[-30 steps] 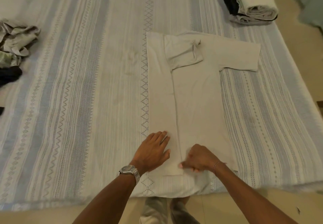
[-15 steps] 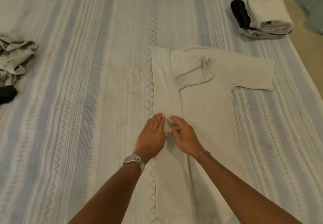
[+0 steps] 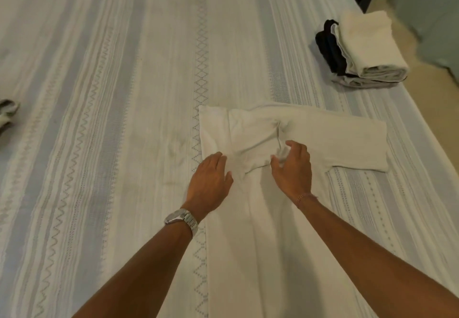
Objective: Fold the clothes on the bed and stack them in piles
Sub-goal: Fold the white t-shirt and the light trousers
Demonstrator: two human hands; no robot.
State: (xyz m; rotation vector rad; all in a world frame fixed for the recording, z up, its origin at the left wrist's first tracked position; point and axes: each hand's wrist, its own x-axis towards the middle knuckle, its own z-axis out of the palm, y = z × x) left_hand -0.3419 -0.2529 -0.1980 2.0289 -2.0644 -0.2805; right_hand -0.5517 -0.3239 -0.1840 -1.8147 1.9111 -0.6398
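Because one side of the pale T-shirt (image 3: 263, 218) has already been turned in over its body, the garment is laid lengthwise on the striped bed (image 3: 111, 119), collar end away from the person, so that the long folded edge runs straight along the diamond-patterned band of the cover. The left sleeve (image 3: 253, 141) is doubled back onto the chest, presumably so that it will not jut out of the finished bundle, while the right sleeve (image 3: 357, 143) is spread flat to the side and has not yet been folded in.

The left hand (image 3: 211, 181) is laid on the folded edge with fingers straight and together, nothing being held; it is judged to be pressing the fold down so that the cloth does not spring open. The right hand (image 3: 293, 168) is held over the corner of the tucked sleeve with fingers loosely curved and spread; its grip is wide, and whether the fingertips actually touch the cloth cannot be told. It is probably placed there to flatten the puckered seam.

A pile of folded clothes (image 3: 365, 51), light pieces over dark ones, is set near the far right edge of the bed, well apart from the shirt, so that the working space is kept free. A crumpled garment (image 3: 7, 114) not yet folded is seen at the left border. The task is judged to be partly done.
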